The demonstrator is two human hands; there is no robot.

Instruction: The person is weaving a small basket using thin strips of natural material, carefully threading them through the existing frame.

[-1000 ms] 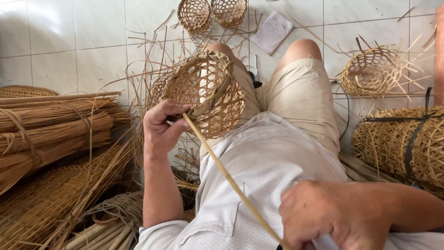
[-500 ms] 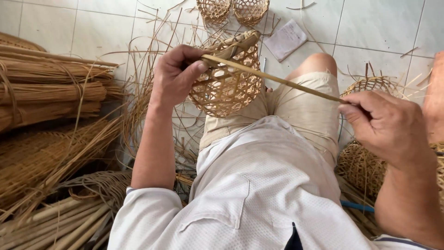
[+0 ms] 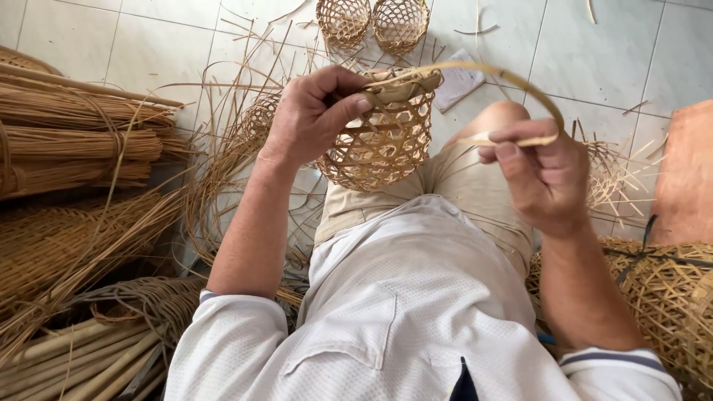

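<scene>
The left hand (image 3: 312,111) closes around the rim of a small open-weave basket (image 3: 382,141), thumb and fingers pinching the top edge so the basket stays steady above the person's lap. From just beside those fingertips a flat bamboo strip (image 3: 505,74) arcs over to the right hand (image 3: 538,178), whose thumb and forefinger clamp its free end, bending it into a curve that suits the round rim. Beyond the fingers, two finished baskets (image 3: 371,22) sit on the tiled floor (image 3: 594,52); bundled reeds (image 3: 74,141) lie outside the left wrist.

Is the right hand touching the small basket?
Apart. The head view shows the right hand holding the strip, with open space before the basket.
</scene>
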